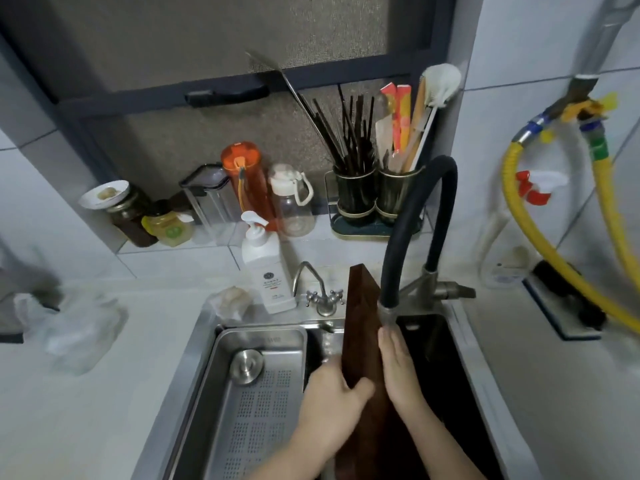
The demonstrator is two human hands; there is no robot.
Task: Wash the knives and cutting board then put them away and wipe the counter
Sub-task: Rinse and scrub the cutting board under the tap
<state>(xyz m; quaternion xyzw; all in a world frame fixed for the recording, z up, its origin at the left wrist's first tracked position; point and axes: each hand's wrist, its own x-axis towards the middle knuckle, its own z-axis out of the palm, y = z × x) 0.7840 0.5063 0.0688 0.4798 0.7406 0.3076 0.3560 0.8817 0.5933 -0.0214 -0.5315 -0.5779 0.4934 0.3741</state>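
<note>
A dark brown wooden cutting board (362,323) stands on edge in the steel sink (207,344), under the black flexible faucet (408,237). My left hand (329,400) grips the board's near edge, thumb over the top. Flat against the board's right face lies my right hand (398,368), fingers straight, just below the faucet head. No knife is plainly visible in the sink; a pale blade (382,136) stands in the utensil holder (377,195) at the back.
A perforated steel drain tray (256,403) fills the sink's left half. A white soap pump bottle (265,271) and a small tap (318,289) stand behind the sink. Jars and bottles line the window ledge. Crumpled plastic bags (79,327) lie on the left counter; a yellow hose (540,230) hangs at right.
</note>
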